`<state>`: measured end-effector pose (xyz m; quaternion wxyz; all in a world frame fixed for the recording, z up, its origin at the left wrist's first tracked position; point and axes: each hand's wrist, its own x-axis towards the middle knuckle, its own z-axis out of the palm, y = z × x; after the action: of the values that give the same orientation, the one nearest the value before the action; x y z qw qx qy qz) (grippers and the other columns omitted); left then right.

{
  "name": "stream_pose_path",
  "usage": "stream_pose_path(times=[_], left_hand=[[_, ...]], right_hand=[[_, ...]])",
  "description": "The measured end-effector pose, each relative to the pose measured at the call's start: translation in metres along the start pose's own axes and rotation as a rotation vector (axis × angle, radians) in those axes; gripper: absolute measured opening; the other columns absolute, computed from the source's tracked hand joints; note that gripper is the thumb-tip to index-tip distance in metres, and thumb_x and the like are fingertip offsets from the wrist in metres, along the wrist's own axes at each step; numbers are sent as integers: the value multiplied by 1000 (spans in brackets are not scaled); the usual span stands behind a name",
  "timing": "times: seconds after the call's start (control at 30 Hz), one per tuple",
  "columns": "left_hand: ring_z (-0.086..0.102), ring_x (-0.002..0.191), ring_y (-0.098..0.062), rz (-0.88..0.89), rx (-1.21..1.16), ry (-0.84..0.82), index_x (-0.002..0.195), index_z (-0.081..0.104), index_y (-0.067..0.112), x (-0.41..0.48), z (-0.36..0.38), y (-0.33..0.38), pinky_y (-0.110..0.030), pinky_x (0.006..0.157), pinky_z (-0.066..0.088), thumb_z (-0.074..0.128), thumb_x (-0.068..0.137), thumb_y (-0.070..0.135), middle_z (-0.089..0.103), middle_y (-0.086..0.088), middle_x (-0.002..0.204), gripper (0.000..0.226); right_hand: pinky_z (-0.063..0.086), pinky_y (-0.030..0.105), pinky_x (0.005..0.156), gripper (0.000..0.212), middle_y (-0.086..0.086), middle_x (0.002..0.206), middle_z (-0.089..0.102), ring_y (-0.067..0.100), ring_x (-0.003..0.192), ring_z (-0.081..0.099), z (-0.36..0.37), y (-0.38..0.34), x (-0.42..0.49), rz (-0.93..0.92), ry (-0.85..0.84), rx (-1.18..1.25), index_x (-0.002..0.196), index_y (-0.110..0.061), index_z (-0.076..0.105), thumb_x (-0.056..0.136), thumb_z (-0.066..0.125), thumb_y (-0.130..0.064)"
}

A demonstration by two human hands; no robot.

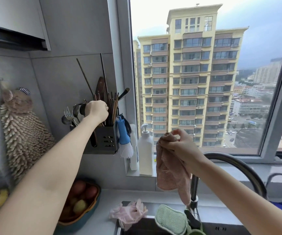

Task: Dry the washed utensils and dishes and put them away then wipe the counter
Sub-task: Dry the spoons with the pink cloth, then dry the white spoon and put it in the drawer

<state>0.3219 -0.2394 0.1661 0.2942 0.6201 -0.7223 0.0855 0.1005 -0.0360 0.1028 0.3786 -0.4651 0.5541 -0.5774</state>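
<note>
Left hand [97, 110] curled at chopsticks [114, 106] atop utensil holder [108, 139], grip unclear. Right hand [179, 143] right of holder, clamped on pink cloth [169, 172].

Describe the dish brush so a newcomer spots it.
Left of the window, a grey utensil holder hangs on the wall. The dish brush hangs off its right side, beside a white pump bottle. Only it has a blue handle and white bristles.

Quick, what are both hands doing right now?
Left hand: curled among the chopsticks in the holder; grip cannot be told.
Right hand: gripping the pink cloth.
</note>
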Motion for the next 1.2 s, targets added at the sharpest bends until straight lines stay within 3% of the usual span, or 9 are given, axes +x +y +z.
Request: stream_pose_path(times=[0.13,0.23,0.43,0.53,0.73,0.93,1.07,1.13,1.2], left_hand=[[60,105,-37,-3,-312,328,117,65,4,-19,-24,28,-37,89,47,45,91,10,69,-18,109,33],[65,91,-28,167,-471,430,112,66,6,-61,-38,77,-32,81,47,47,90,11,71,-13,99,29],[57,73,-1,467,-750,124,114,64,18,-170,-26,187,-16,73,46,58,91,18,66,9,93,24],[51,71,12,602,-797,-50,117,64,22,-222,-7,242,-5,67,41,61,90,19,64,12,95,27],[57,76,-9,815,-875,-407,117,64,22,-327,44,350,-25,76,50,62,88,15,66,4,103,30],[59,86,-17,1035,-772,-738,102,70,15,-435,123,435,-27,75,45,55,91,18,66,0,98,18],[60,87,-33,963,-595,-1002,84,67,0,-492,181,489,-33,70,44,51,88,9,67,-15,88,18],[58,87,-34,1050,-459,-951,83,63,1,-509,201,515,-31,64,36,51,85,4,65,-17,89,13],[58,80,-33,1320,-327,-815,78,64,7,-521,215,541,-31,59,39,63,74,3,63,-12,81,6]], right_hand=[[55,30,61,26,12,86,64,19,71,63,-12,0,-9,-5,14,25,94,-16,52,81,72,-7],[56,26,60,31,14,88,66,17,69,65,-39,6,-28,15,11,39,103,-11,52,81,73,-9],[54,39,81,40,25,104,66,27,87,66,-116,40,-105,91,35,124,111,-9,51,78,72,-15],[53,35,77,49,23,99,66,25,85,64,-159,67,-155,161,109,172,112,-11,51,71,76,-24],[48,42,90,59,22,105,69,26,92,65,-251,122,-248,270,445,184,106,-19,57,61,85,-44],[56,30,65,18,19,95,68,25,78,67,-346,136,-320,362,829,213,106,-10,57,88,61,-10],[55,27,60,11,13,91,69,20,74,68,-405,136,-352,352,1004,234,97,-11,59,91,56,-2],[55,24,61,12,9,84,70,16,71,69,-429,140,-360,335,1036,236,95,-11,58,90,55,0],[55,24,60,13,7,78,71,15,69,69,-447,146,-366,332,1045,254,93,-12,58,89,55,0]])
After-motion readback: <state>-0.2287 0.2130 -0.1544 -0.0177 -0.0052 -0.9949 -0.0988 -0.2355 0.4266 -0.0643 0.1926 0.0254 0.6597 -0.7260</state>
